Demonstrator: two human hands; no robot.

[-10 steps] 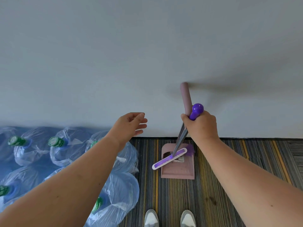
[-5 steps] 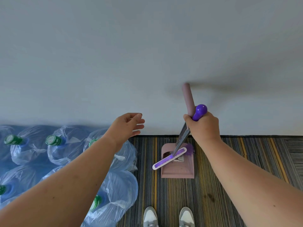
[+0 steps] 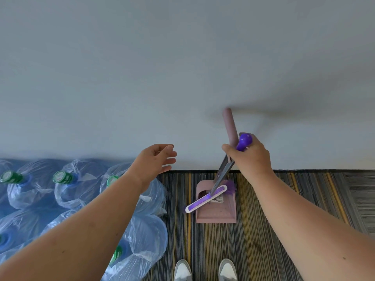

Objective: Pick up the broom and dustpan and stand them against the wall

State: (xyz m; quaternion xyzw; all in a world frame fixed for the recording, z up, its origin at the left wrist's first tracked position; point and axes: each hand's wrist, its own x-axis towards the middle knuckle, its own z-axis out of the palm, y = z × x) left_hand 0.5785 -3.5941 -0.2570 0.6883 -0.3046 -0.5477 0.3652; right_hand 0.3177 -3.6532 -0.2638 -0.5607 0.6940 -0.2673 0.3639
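A pink dustpan [image 3: 216, 210] sits on the striped carpet at the foot of the white wall [image 3: 142, 67], its pink handle [image 3: 229, 126] rising against the wall. A broom with a purple and white head [image 3: 206, 198] rests over the pan, its grey shaft leaning up to a purple knob [image 3: 244, 141]. My right hand [image 3: 248, 158] is shut around both handles near their tops. My left hand [image 3: 155, 163] hovers open to the left, holding nothing, fingers spread toward the wall.
Several blue water jugs [image 3: 67, 191] wrapped in clear plastic, with green caps, crowd the floor at left up to the wall. Striped carpet [image 3: 304, 199] stretches to the right. My two grey shoes [image 3: 205, 270] stand just behind the dustpan.
The broom head, dustpan and both hands have barely shifted; the view moved slightly.
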